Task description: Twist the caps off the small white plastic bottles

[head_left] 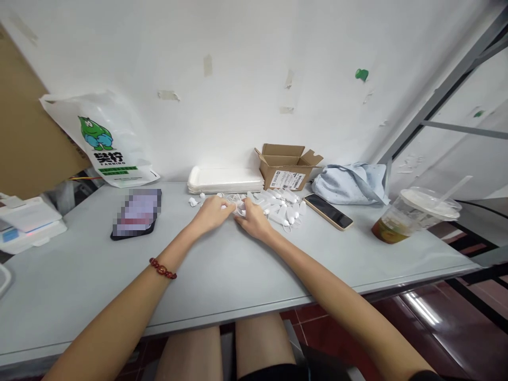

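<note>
My left hand [214, 212], with a red bead bracelet on its wrist, is closed in a pinch at the near edge of a pile of small white plastic pieces [283, 203]. Close beside it, my right hand [254, 218] is closed too, its fingertips around a small white translucent piece [239, 206]. What my left fingertips hold is too small to make out. The pieces in the pile have clear, flat bodies, rounded white ends and thin loops. A few loose white bits [193, 201] lie left of my left hand.
Behind the pile stand stacked white trays [226, 180] and an open cardboard box [283, 172]. To the right are a phone [328, 211], a light blue cloth bag [351, 182] and a drink cup [413, 214]. At left lie another phone [137, 212] and a white plastic bag [105, 143].
</note>
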{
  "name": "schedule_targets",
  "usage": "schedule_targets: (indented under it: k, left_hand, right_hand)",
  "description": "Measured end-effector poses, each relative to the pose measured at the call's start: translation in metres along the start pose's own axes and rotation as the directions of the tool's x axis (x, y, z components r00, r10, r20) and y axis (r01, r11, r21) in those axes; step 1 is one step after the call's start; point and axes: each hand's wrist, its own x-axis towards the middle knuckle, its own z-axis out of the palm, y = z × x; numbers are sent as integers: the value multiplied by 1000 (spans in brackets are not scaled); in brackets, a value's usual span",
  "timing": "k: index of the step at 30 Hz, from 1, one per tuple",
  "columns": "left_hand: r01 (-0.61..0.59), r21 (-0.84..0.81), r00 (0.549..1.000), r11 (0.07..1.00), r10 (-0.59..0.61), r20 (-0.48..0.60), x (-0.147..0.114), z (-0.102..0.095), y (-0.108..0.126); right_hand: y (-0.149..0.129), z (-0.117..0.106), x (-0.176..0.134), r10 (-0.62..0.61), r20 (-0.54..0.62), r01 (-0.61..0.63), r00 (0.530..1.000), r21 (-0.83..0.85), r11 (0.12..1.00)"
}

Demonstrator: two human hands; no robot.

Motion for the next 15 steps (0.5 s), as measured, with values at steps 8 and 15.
schedule_targets:
  k: [8,15]
  left_hand:
    - [417,-286,899,863,-438,-9,-4,3,9]
    - [416,-830,880,372,-395,264,-1,-25,9]
  right_hand:
    - [-5,-1,-3,-14,18,15,1000,-45,999]
    - [-6,-2,-3,12,29,-9,1000,-103,995]
